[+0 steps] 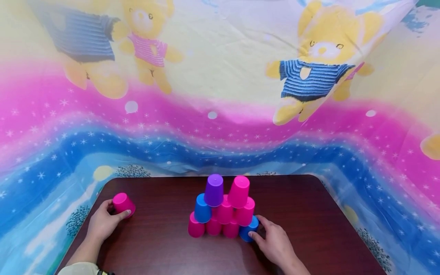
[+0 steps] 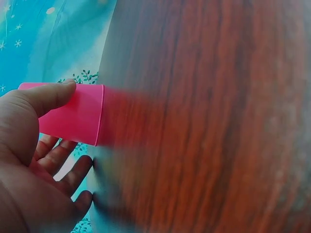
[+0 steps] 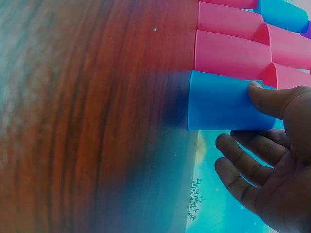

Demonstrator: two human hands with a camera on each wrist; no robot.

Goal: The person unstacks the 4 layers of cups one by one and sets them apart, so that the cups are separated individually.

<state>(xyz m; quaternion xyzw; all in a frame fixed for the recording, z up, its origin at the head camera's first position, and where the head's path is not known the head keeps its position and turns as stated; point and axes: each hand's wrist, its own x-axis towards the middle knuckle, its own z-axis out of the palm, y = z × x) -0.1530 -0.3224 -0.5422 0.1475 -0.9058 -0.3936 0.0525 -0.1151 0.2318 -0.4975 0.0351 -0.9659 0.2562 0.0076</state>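
Observation:
On the left side of the table, my left hand (image 1: pixel 102 223) grips an upside-down pink cup (image 1: pixel 122 203), thumb on one side and fingers on the other. The left wrist view shows that pink cup (image 2: pixel 73 114) with its rim at the tabletop. My right hand (image 1: pixel 277 241) holds the blue cup (image 1: pixel 246 233) at the right end of a stack's bottom row, thumb along its near side. Pink cups (image 3: pixel 233 53) stand right beside it. The middle row has a blue cup (image 1: pixel 203 209) and two pink ones; on top are a purple cup (image 1: pixel 214 191) and a pink cup (image 1: pixel 239 191), side by side.
The dark wooden table (image 1: pixel 158 252) has rounded far corners. A cloth backdrop (image 1: pixel 213 141) printed with bears hangs behind it and down both sides. The left hand's cup stands near the table's left edge.

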